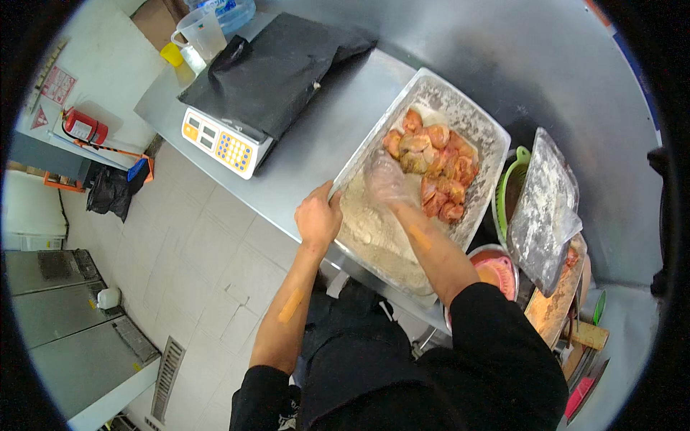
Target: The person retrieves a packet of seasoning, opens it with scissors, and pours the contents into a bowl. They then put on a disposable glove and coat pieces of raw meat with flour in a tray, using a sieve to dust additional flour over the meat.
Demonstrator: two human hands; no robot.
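A large rectangular tub (372, 132) on the steel table holds pale flour (366, 223) and a heap of marinated raw meat pieces (431, 148). My left hand (319, 215) is bare and grips the tub's near left rim. In a clear plastic glove, my right hand (385, 175) is down in the flour, beside the left edge of the meat. Its fingertips are partly hidden, so whether they hold anything does not show.
A digital scale (215, 143) under a black plastic sheet (275, 70) stands left of the tub, with a measuring jug (202, 35) behind. At right are a green colander (509, 188), a floury lid (544, 215) and a pink strainer (498, 275). A steel wall rises behind.
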